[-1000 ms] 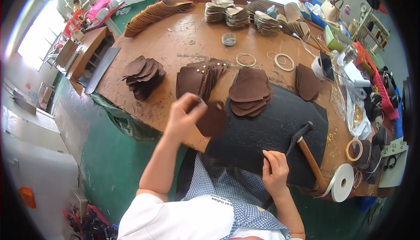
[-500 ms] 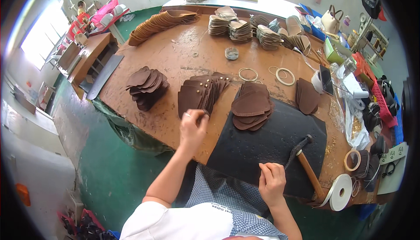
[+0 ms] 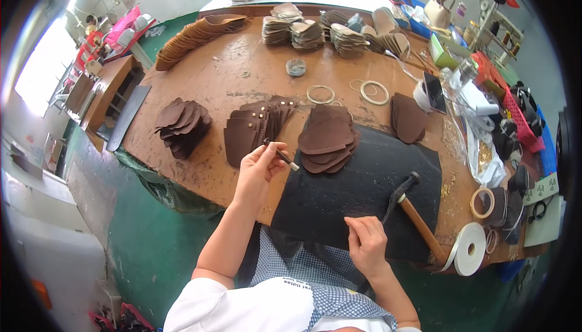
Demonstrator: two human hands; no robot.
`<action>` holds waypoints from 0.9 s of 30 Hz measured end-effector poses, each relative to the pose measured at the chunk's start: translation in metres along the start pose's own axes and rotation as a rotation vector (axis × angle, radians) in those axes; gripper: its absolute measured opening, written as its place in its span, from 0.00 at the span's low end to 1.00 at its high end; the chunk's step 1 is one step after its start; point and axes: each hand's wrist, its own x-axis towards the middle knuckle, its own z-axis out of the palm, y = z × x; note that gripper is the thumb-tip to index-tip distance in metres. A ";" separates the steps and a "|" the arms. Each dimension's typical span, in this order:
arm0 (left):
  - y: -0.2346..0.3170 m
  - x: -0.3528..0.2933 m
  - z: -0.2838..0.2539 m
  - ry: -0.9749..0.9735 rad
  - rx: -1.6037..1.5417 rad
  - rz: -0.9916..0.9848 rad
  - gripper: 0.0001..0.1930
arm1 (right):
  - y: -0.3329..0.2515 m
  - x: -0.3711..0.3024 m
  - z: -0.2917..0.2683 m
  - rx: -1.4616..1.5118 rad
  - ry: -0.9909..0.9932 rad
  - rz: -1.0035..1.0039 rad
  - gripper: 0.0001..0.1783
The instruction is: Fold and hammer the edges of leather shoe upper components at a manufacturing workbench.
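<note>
My left hand (image 3: 257,171) pinches a short dark rod-shaped tool (image 3: 287,160) with a pale end, raised above the near edge of the table. Just behind it is a fanned pile of dark brown leather pieces (image 3: 242,141), some bearing small brass-coloured studs. My right hand (image 3: 367,244) hovers over the near part of a black mat (image 3: 327,211), fingertips pressed together; whatever they hold, if anything, is too small to see. Close to that hand, a hammer (image 3: 421,226) lies on the mat with its wooden handle toward me. Stitched brown leather pieces (image 3: 327,141) lie stacked across the mat's far left corner.
More brown leather piles (image 3: 183,126) sit at the left, with another stack (image 3: 409,117) right of the mat. Cord rings (image 3: 374,92) and a small round container (image 3: 296,68) lie farther back. A white tape roll (image 3: 470,250) and tan tape roll (image 3: 482,203) crowd the right edge.
My left hand has come up from the studded leather pile, and the rod-shaped tool now shows in its fingers. My right hand stays over the mat. The whole view has shifted slightly.
</note>
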 end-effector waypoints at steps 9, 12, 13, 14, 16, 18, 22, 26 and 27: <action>-0.030 -0.011 0.019 -0.028 -0.541 -0.380 0.15 | -0.003 0.013 0.011 0.063 -0.004 -0.041 0.15; -0.032 -0.012 0.021 -0.014 -0.522 -0.391 0.15 | -0.002 0.010 0.012 0.082 -0.004 -0.038 0.15; -0.033 -0.012 0.022 -0.019 -0.525 -0.400 0.14 | -0.001 0.009 0.010 0.077 0.003 -0.029 0.15; -0.033 -0.012 0.023 -0.027 -0.522 -0.409 0.14 | -0.001 0.007 0.008 0.080 0.007 -0.028 0.15; -0.033 -0.012 0.023 0.013 -0.408 -0.357 0.14 | 0.001 0.007 0.001 0.078 0.018 -0.023 0.16; -0.033 -0.010 0.020 0.023 -0.165 -0.214 0.13 | 0.002 0.010 -0.015 0.066 0.096 -0.011 0.14; -0.025 0.013 0.038 -0.065 0.493 0.193 0.11 | 0.026 0.001 -0.050 -0.094 0.261 0.076 0.13; -0.012 0.053 0.048 0.063 1.169 0.476 0.06 | 0.058 -0.011 -0.069 -0.222 0.373 0.183 0.10; -0.010 0.062 0.048 0.061 1.301 0.498 0.08 | 0.063 -0.013 -0.073 -0.249 0.381 0.200 0.10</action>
